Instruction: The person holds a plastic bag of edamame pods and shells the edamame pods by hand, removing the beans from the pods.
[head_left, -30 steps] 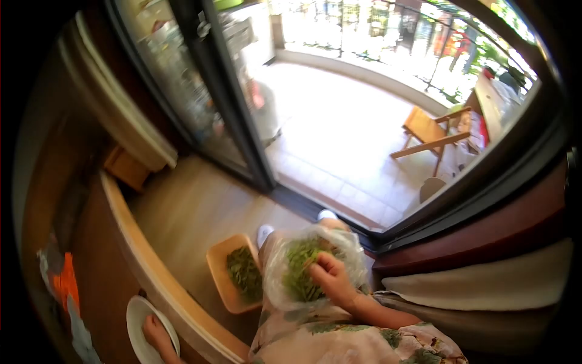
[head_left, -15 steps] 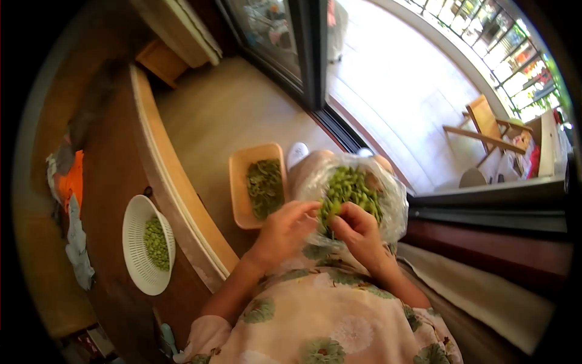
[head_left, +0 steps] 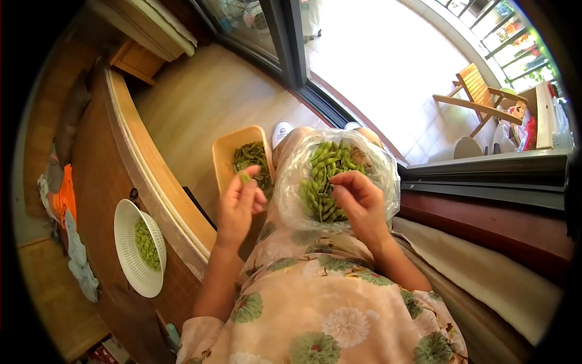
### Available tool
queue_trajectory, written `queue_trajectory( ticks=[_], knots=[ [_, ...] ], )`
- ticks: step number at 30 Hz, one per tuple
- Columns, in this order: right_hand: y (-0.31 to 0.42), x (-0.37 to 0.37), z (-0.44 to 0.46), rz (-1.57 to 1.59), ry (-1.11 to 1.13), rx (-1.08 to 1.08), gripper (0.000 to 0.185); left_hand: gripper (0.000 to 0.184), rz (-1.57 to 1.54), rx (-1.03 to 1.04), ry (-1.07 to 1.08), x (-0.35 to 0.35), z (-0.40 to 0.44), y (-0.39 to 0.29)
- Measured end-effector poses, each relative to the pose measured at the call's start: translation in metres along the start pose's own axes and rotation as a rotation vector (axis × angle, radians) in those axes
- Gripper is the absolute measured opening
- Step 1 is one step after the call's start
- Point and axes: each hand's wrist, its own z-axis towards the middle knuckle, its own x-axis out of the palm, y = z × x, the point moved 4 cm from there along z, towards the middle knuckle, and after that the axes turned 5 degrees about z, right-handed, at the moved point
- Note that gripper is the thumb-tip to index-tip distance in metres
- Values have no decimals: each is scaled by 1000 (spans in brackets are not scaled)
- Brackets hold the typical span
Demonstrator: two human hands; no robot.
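My left hand [head_left: 240, 203] is raised beside the orange-tan bin [head_left: 219, 159], a small green soybean pod [head_left: 245, 177] pinched at its fingertips. Pods and green scraps [head_left: 250, 156] lie inside that bin. On my lap rests a clear plastic bag [head_left: 290, 197], its mouth wide, full of green soybean pods [head_left: 327, 161]. Over the bag's right side is my right hand [head_left: 362, 206], thumb and forefinger closed together just above the pods. Whatever sits between those fingertips is too small to make out.
To the left, a white colander [head_left: 130, 258] holding shelled green beans [head_left: 145, 246] stands on a brown bench [head_left: 100, 200]. Orange cloth [head_left: 64, 197] and grey-blue cloth [head_left: 80, 261] lie beyond it. A sliding door frame [head_left: 291, 48] and a wooden folding chair [head_left: 476, 85] are ahead.
My left hand has moved left, away from the right hand and the bag, toward the bin, carrying the pod. My right hand stays over the bag. The view has shifted slightly.
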Motion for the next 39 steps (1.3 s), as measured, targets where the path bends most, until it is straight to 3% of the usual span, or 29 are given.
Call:
queue_trajectory(
  ticks=[5,8,11,14,16,20,25,28,35,39],
  knots=[
    [-2,-13,3,33,-70,-21,11,42,314,12,-269,-68,33,44],
    [-4,-16,3,-14,-83,-26,10,44,926,190,-334,-94,45,78],
    [-3,-16,5,-202,-53,-119,10,38,1072,313,-296,-92,43,78],
    [5,-6,8,-534,54,-366,13,30,600,70,-93,-58,34,48],
    [7,7,8,-727,132,-526,18,22,425,95,-114,-31,26,30],
    [-6,26,7,-1017,172,-551,15,27,303,77,-14,10,11,3],
    [-12,28,8,-1076,190,-546,12,22,214,207,130,42,5,-8],
    [-12,25,8,-1051,155,-573,13,14,152,141,185,47,6,-8],
    [-21,34,10,-1148,109,-600,17,17,107,98,261,54,6,-7],
    [-10,33,8,-979,66,-632,11,18,83,109,258,54,6,-5]
  ],
)
